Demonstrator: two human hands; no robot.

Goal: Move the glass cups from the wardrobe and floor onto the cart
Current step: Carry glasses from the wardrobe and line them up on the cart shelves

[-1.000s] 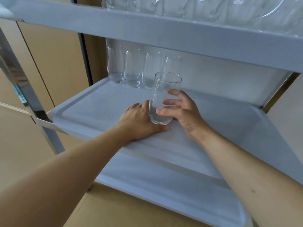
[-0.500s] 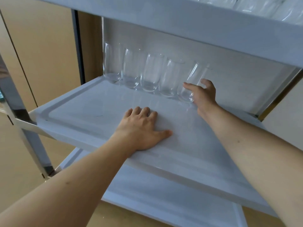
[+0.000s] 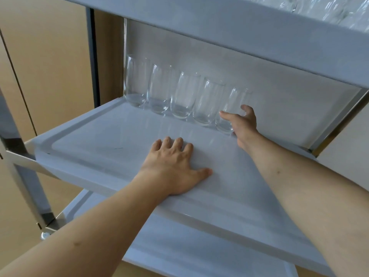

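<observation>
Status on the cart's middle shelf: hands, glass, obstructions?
Left hand flat on middle shelf. Right hand grips fifth glass, end of row. Nothing in the way.

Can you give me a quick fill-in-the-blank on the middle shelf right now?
1. The row at the back of the middle shelf holds ____ glasses.
2. The right hand grips the ____ glass in the row.
3. The left hand lies ____ on the shelf.

Missing words: five; rightmost; flat

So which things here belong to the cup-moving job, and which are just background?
Job:
- five glass cups on the cart's middle shelf
- right hand on the end cup
- left hand flat on the shelf
- top-shelf glasses

Background:
- wooden panels
</observation>
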